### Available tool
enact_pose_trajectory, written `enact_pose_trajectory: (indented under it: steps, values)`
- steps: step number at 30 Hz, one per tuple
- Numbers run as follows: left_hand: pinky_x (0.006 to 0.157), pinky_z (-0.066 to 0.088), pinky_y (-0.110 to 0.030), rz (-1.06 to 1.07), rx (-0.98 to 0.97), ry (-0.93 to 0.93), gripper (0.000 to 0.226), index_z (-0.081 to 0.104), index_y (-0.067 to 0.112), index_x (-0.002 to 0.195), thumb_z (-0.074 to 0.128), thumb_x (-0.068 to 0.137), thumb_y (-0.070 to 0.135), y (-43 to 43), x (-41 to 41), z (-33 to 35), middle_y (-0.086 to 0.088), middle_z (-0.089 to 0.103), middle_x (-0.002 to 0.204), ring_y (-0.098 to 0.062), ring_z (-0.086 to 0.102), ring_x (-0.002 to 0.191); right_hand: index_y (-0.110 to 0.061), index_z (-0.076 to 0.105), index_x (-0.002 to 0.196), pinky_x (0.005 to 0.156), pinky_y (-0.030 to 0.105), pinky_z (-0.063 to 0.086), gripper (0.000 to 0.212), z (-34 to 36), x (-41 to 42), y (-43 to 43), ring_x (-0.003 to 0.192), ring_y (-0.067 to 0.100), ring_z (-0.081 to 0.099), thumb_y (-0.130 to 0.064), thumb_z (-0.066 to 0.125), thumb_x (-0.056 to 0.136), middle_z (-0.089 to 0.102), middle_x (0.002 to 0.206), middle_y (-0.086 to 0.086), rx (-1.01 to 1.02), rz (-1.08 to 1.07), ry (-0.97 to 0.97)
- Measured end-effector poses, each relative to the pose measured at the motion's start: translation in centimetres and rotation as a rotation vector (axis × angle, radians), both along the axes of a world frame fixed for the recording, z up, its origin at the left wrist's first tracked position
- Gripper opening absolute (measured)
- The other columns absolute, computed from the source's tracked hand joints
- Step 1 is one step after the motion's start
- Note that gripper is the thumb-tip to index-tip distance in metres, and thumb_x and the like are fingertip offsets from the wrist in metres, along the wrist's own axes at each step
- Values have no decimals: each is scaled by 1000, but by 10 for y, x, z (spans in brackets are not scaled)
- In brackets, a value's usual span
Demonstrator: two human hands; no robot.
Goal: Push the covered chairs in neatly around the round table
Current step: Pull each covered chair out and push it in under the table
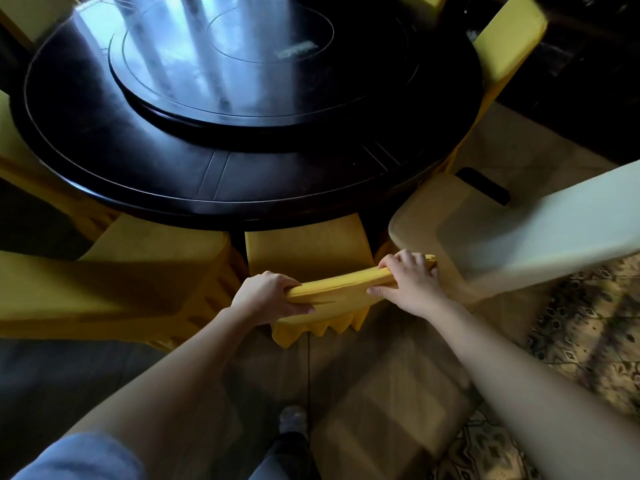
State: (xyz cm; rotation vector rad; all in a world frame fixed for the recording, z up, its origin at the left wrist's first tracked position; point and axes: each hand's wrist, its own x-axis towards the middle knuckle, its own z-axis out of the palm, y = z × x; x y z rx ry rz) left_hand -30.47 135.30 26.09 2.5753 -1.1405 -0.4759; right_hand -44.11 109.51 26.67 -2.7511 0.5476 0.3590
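Observation:
A dark round table (242, 188) with a raised turntable (242, 74) fills the upper half of the head view. Directly below its near edge stands a chair in a yellow cover (308, 247), its seat partly tucked under the tabletop. My left hand (270, 296) grips the left end of the chair's backrest top. My right hand (408, 282) grips the right end of the same backrest, fingers curled over it. The cover's pleated skirt hangs below the backrest.
Another yellow covered chair (121, 282) stands close on the left. A pale chair (502, 230) stands close on the right, angled. More yellow covered chairs (502, 46) ring the far side. My foot (292, 420) is on the tiled floor, and a patterned rug (588, 323) lies at right.

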Motion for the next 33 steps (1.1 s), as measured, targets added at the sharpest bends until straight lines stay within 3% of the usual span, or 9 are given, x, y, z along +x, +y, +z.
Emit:
enact_pose_trajectory:
  steps: [12,18,22,27,30,33]
  values:
    - [70,55,-24,-45,-1,47,74,61,30,119,56,63,79,-5,18,-7,14,66,109,-4,59,91,-33,42,120,102,54,27,58,6,11,-2,126,24,28,-69,54,76,36,131,0,10,-43,19]
    - [62,51,-14,-68,-16,94,71,60,30,119,55,66,78,-5,21,-5,15,65,105,1,59,79,-32,40,125,107,55,25,61,8,1,11,132,22,23,-68,53,77,34,137,-2,3,-143,-53]
    - [52,44,-9,-64,-18,147,80,62,33,115,42,61,89,-5,20,0,20,62,92,6,58,70,-31,39,129,106,50,27,63,-3,-7,23,140,19,9,-64,55,79,27,146,-3,46,-248,-161]
    - [51,42,-14,-67,137,211,82,55,36,122,40,62,89,-12,22,3,18,60,89,2,58,70,-28,38,134,114,50,11,61,-6,-11,38,144,18,-3,-57,56,83,23,152,-3,77,-310,-248]
    - [59,47,-17,-85,154,266,68,53,33,125,48,74,77,-20,18,4,17,60,93,2,57,76,-30,29,142,116,53,9,67,-9,-18,49,145,18,-10,-54,54,85,14,157,-5,73,-316,-281]
    - [73,48,-22,-108,74,309,62,46,30,135,50,83,64,-40,6,10,10,62,112,-3,58,91,-36,17,146,115,57,8,71,-10,-32,41,144,13,-13,-56,50,86,5,158,-11,56,-232,-262]
